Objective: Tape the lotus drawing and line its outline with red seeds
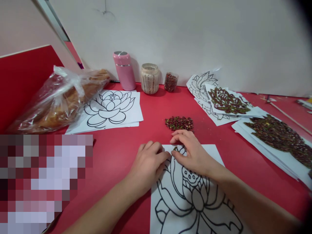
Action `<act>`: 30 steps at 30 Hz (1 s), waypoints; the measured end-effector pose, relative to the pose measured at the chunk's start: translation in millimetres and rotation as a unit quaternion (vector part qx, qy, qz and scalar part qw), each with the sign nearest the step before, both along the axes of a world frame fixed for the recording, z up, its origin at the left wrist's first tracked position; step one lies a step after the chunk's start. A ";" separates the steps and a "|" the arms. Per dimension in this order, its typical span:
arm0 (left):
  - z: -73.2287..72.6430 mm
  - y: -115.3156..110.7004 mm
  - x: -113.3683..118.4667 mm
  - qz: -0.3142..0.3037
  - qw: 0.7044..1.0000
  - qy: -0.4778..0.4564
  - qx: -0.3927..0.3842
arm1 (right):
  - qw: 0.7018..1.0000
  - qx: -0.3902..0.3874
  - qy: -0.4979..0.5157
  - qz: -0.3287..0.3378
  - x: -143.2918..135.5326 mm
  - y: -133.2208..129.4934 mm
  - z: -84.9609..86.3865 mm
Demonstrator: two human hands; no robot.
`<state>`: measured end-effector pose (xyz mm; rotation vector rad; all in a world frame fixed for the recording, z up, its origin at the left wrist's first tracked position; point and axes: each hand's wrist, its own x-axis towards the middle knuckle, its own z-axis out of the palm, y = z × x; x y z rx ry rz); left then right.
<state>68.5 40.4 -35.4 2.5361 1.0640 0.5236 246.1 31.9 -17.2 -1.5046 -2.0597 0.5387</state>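
Observation:
A white sheet with a black-outlined lotus drawing [168,203] lies on the red table in front of me. My left hand [149,164] rests at its upper left edge, fingers loosely bent, index fingertip touching the paper, nothing visible held. Over the top of the drawing is my right hand [191,152], its thumb and index finger apart. A few small beans [175,148] sit on the paper by the right thumb, partly hidden by that hand. Just beyond the sheet lies a pile of red and green beans [179,123], close to the right fingers.
A pink flask [124,71], a glue-streaked jar [149,79] and a small cup of beans [171,82] stand along the wall. Left are another lotus sheet [131,113] and a plastic bag [65,100]. Bean-covered sheets [280,133] lie right. The lower left is pixelated.

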 end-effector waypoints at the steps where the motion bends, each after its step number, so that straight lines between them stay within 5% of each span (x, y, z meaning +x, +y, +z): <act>1: -0.4 0.5 -0.1 -0.001 1.000 -0.003 0.000 | 1.000 0.012 0.005 -0.008 4.4 1.7 2.9; 4: -0.3 1.5 -0.7 -0.005 1.000 -0.010 0.000 | 0.999 0.017 0.020 -0.047 29.9 4.0 15.7; 7: 0.9 0.9 -1.4 -0.006 1.000 -0.013 -0.004 | 0.995 -0.058 0.016 -0.075 66.3 -6.3 23.9; 11: 1.6 -0.3 -2.2 -0.006 1.000 -0.011 -0.013 | 0.994 -0.064 -0.066 -0.061 100.2 -37.3 10.7; 17: 4.7 2.3 -3.7 -0.009 0.999 -0.020 -0.029 | 0.982 0.036 -0.170 -0.077 100.9 -61.5 -21.3; 26: 17.4 3.1 -15.1 -0.017 0.993 -0.069 -0.097 | 0.983 0.054 -0.152 -0.092 97.0 -59.3 -19.3; 30: 18.6 1.3 -29.3 0.040 0.990 -0.115 -0.071 | 0.985 0.049 -0.135 -0.092 99.3 -59.7 -22.4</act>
